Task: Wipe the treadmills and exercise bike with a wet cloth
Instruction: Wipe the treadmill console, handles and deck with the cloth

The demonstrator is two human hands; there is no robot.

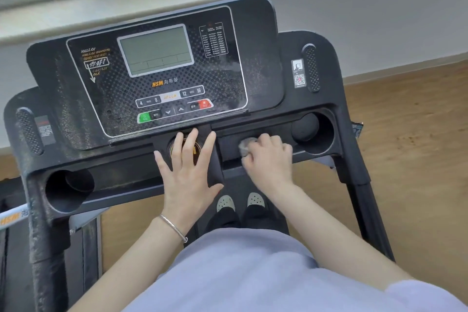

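A person standing on a treadmill (pixel 253 40) bunches a grey wet cloth (pixel 245 146) in the right hand (pixel 268 159), its grip clenched round the cloth inside the console's right-hand tray. The tray's long axis runs sideways toward the cup holder (pixel 310 126), well right of the cloth. The left hand (pixel 187 172) lies flat, grip released, on the centre.

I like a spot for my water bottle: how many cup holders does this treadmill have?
2: a left cup holder at the console's near-left corner, a right cup holder right of the right hand gripping the cloth.
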